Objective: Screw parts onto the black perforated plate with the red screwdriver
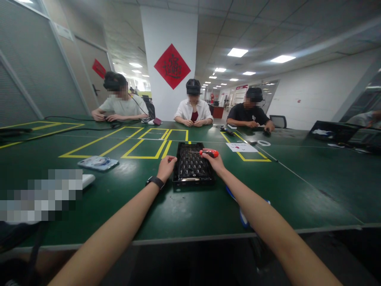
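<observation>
A black tool case [193, 179] lies on the green table in front of me, with rows of small metal bits showing inside. My right hand [214, 162] is closed round the red and black handle of a screwdriver [209, 153]. Its thin shaft points left, over the far part of the case. Beside the case's left edge, my left hand [167, 167] is closed with thumb and fingertips together. Whether it grips the edge or a small piece is too small to tell. A dark watch band is on the left wrist.
Left of the case lies a phone [98, 163], with a blurred white object [87, 180] nearer me. A blue and white item [244, 218] is partly under my right forearm. Paper [241, 147] and a white ring [263, 143] lie farther right. Several people sit across the green table [119, 206].
</observation>
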Tool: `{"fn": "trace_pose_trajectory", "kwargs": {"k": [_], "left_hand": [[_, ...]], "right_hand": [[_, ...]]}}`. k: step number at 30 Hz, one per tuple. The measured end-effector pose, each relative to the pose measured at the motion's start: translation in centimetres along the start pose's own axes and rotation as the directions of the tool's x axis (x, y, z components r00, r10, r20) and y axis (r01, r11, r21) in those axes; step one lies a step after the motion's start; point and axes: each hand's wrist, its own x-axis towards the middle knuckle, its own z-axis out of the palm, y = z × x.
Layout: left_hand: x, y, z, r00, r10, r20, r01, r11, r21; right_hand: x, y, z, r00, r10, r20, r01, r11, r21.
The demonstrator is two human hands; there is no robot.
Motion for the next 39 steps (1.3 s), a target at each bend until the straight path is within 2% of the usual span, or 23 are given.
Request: {"fn": "trace_pose_trajectory", "kwargs": {"k": [2, 4, 6, 9, 12, 14, 16, 19, 22, 26, 29, 31, 35, 39], "left_hand": [[-0.1, 0.2, 0.2, 0.998, 0.057, 0.014, -0.057, 0.997, 0.046], [-0.3, 0.5, 0.2, 0.993, 0.112, 0.031, -0.115, 0.990, 0.087], [-0.5, 0.8, 0.1, 0.985, 0.169, 0.034, -0.172, 0.977, 0.125], [-0.9, 1.4, -0.1, 0.969, 0.248, 0.025, -0.248, 0.956, 0.156], [-1.3, 2.2, -0.2, 0.955, 0.283, 0.084, -0.290, 0.952, 0.099], [-1.4, 2.5, -0.2, 0.950, 0.286, 0.126, -0.295, 0.954, 0.056], [-1.4, 2.6, -0.1, 0.950, 0.279, 0.138, -0.288, 0.956, 0.048], [-1.3, 2.4, -0.1, 0.958, 0.259, 0.124, -0.270, 0.960, 0.080], [-1.3, 2.4, -0.1, 0.963, 0.242, 0.118, -0.255, 0.961, 0.111], [-1.4, 2.5, -0.2, 0.963, 0.243, 0.113, -0.257, 0.958, 0.127], [-1.4, 2.5, -0.2, 0.962, 0.250, 0.110, -0.263, 0.956, 0.128], [-1.4, 2.4, -0.2, 0.960, 0.256, 0.111, -0.269, 0.955, 0.121], [-1.3, 2.1, 0.0, 0.960, 0.256, 0.112, -0.268, 0.957, 0.111], [-1.3, 2.3, 0.0, 0.962, 0.248, 0.111, -0.260, 0.959, 0.112]], "right_hand": [[0.0, 0.3, 0.1, 0.998, -0.026, 0.058, 0.029, 0.998, -0.049], [0.1, 0.4, 0.1, 0.998, -0.039, 0.052, 0.043, 0.996, -0.077], [0.3, 0.4, 0.1, 0.998, -0.057, -0.036, 0.056, 0.998, -0.039], [0.7, 0.5, 0.0, 0.974, -0.058, -0.221, 0.084, 0.990, 0.109], [1.1, 0.9, -0.2, 0.929, 0.079, -0.362, 0.015, 0.968, 0.249], [1.1, 1.1, -0.2, 0.895, 0.191, -0.404, -0.053, 0.943, 0.329], [1.1, 1.1, -0.3, 0.874, 0.244, -0.420, -0.087, 0.929, 0.361], [0.9, 0.9, -0.1, 0.915, 0.161, -0.370, -0.055, 0.958, 0.282], [0.6, 0.6, 0.1, 0.969, 0.062, -0.241, -0.009, 0.977, 0.213], [0.0, 0.8, 0.4, 0.997, 0.056, -0.055, -0.046, 0.985, 0.169], [-0.3, 0.9, 0.5, 0.996, 0.081, 0.047, -0.085, 0.992, 0.098], [-0.3, 0.8, 0.5, 0.998, 0.056, -0.003, -0.055, 0.996, 0.067], [0.0, 0.6, 0.5, 0.972, -0.017, -0.235, 0.037, 0.996, 0.082], [0.5, 1.0, 0.2, 0.935, 0.027, -0.354, 0.017, 0.993, 0.120]]}}
